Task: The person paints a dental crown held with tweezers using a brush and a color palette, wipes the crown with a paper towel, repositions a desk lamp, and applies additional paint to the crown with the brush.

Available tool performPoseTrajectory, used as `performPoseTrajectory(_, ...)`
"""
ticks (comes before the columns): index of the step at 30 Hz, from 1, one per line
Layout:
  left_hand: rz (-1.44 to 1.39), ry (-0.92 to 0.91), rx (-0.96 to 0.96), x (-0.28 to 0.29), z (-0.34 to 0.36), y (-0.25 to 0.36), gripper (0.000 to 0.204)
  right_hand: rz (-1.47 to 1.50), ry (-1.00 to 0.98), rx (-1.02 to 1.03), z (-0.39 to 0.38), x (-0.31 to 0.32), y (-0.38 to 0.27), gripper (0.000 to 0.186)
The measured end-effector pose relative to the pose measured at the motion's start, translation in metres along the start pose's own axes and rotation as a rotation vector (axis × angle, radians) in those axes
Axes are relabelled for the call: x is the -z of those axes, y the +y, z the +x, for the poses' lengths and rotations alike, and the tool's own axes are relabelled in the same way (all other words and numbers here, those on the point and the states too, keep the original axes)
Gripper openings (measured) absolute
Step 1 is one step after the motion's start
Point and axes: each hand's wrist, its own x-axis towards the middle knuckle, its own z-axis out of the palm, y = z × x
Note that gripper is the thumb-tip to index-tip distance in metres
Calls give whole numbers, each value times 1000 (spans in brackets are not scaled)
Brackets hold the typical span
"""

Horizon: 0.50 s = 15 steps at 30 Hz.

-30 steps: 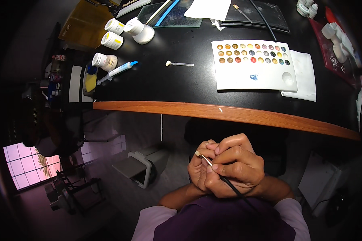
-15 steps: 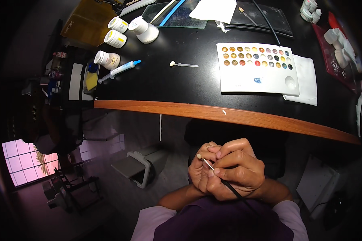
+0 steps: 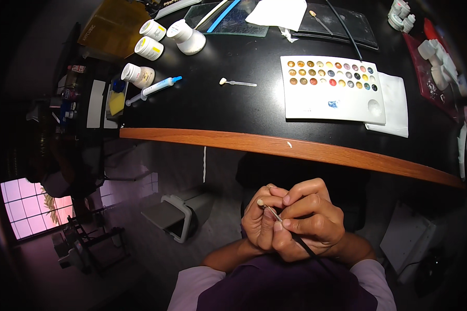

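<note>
Both hands are together in front of my chest, below the table edge. My left hand is closed around a small cream-coloured tooth crown, which shows at the fingertips; whatever supports it is hidden by the fingers. In my right hand is a thin brush with a black handle and metal ferrule, pinched between thumb and fingers. Its tip points up and left, close to the crown; whether they touch I cannot tell. On the table lies a white palette with rows of coloured paste wells.
Another crown on a small stick lies mid-table. White jars and a blue-tipped syringe are at the left. Folded white paper sits under the palette. A wooden edge borders the table; a grey bin stands below.
The brush has shifted slightly right and down in my right hand, and the crown has moved a little right. Both hands keep their grip.
</note>
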Motion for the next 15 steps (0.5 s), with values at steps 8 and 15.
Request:
performPoseTrajectory(8,70,-7,-44,0,0,-2,35,-9,-19,-24,3,4,-2,21)
performPoseTrajectory(15,66,2,-49,0,0,-4,34,-14,-54,-1,3,4,0,23)
